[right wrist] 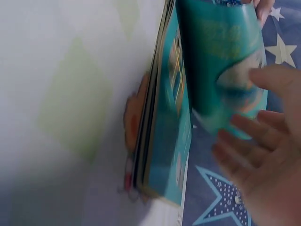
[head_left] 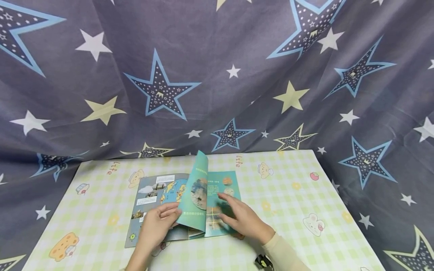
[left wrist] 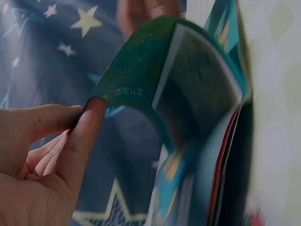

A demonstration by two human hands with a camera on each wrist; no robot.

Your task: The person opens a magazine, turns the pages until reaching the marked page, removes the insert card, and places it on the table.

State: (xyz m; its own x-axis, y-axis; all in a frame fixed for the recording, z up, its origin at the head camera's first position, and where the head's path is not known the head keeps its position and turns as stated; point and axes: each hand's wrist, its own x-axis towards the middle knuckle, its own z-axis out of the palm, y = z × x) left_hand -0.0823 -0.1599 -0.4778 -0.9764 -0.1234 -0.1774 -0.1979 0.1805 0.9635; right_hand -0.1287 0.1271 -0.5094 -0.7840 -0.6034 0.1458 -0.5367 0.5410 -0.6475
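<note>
By the left hand (head_left: pixel 156 227), a curled teal paper page (head_left: pixel 194 195) is pinched; its open grey-and-teal illustrated book (head_left: pixel 161 197) is laid between the side edges of the green-checked table (head_left: pixel 298 210); the right hand (head_left: pixel 243 218) is held nearby, fingers relaxed.

– What can you read there?
– On my tablecloth (head_left: pixel 288 214), "life" (head_left: pixel 237 161) near the far edge, and a second "life" (head_left: pixel 113 168) farther left
– And in the book (head_left: pixel 194 197)?
– Its lines of characters (head_left: pixel 213 189) and white captions (head_left: pixel 147 201) are too small for me to read
</note>
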